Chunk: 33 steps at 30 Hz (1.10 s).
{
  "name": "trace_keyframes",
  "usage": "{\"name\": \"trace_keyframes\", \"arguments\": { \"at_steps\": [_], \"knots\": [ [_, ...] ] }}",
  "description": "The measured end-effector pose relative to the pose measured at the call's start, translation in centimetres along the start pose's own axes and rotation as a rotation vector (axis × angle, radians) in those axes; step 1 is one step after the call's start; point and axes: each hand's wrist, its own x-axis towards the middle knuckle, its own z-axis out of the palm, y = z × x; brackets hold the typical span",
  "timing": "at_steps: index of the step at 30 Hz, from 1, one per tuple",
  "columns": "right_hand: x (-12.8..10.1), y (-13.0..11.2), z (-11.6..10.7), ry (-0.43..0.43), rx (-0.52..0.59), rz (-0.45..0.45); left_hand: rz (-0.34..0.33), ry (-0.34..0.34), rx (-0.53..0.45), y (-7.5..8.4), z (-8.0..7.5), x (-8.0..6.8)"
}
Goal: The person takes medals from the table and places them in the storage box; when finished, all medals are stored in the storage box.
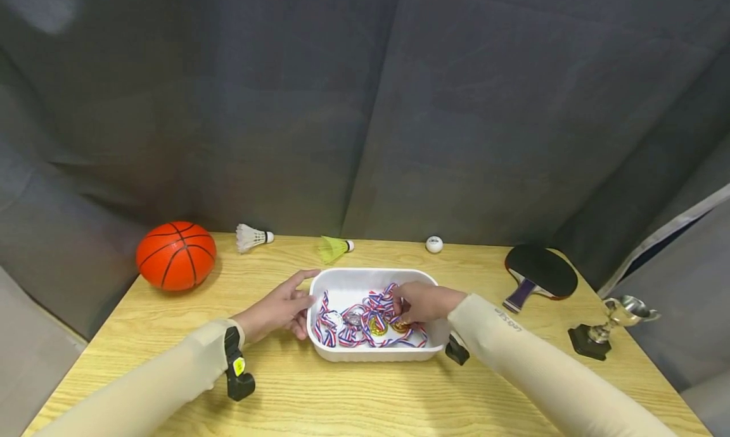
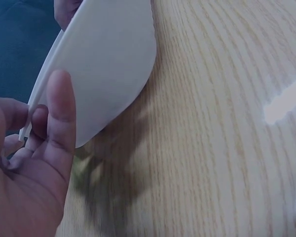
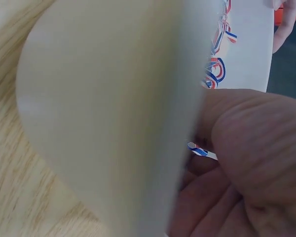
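A white plastic tub [image 1: 376, 356] stands on the table with several medals on red, white and blue ribbons inside. My left hand [image 1: 281, 307] grips the tub's left rim, its thumb over the edge; in the left wrist view, the fingers [image 2: 61, 103] lie along the outer wall. My right hand [image 1: 423, 302] reaches into the tub's right side, its fingers curled at a ribbon beside a gold medal [image 1: 401, 326]. In the right wrist view, a bit of ribbon [image 3: 202, 150] shows between thumb and fingers. Another gold medal [image 1: 377, 326] and a silver medal [image 1: 353, 316] lie to the left.
Along the back are an orange basketball [image 1: 177, 256], a white shuttlecock [image 1: 251, 237], a yellow shuttlecock [image 1: 332, 249] and a white ball [image 1: 434, 244]. On the right lie a table tennis bat [image 1: 542, 272] and a trophy cup [image 1: 627, 311]. A dark curtain [image 1: 365, 107] hangs behind the table.
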Motion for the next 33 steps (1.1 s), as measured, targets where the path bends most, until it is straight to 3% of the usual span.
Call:
{"name": "trace_keyframes", "arguments": {
  "at_steps": [7, 15, 21, 27, 30, 33],
  "knots": [
    [-0.1, 0.1, 0.0, 0.042, -0.065, -0.027, -0.01, 0.007, 0.007, 0.3, 0.0, 0.0],
    [-1.4, 1.0, -1.1, 0.156, -0.084, -0.187, -0.024, 0.014, 0.024, 0.2, 0.0, 0.1],
    [-4.9, 2.5, -1.9, 0.306, -0.051, -0.275, -0.023, 0.003, 0.033, 0.1, -0.1, 0.0],
    [-9.0, 4.8, -2.5, 0.405, -0.034, -0.255, -0.022, 0.013, 0.042, 0.3, -0.4, -0.1],
    [-11.1, 6.2, -2.2, 0.41, -0.006, -0.219, -0.025, 0.016, 0.046, 0.4, -0.4, 0.0],
    [-13.3, 7.9, -1.4, 0.354, 0.084, -0.176, -0.025, 0.013, 0.047, 0.4, -0.3, 0.0]
  ]
}}
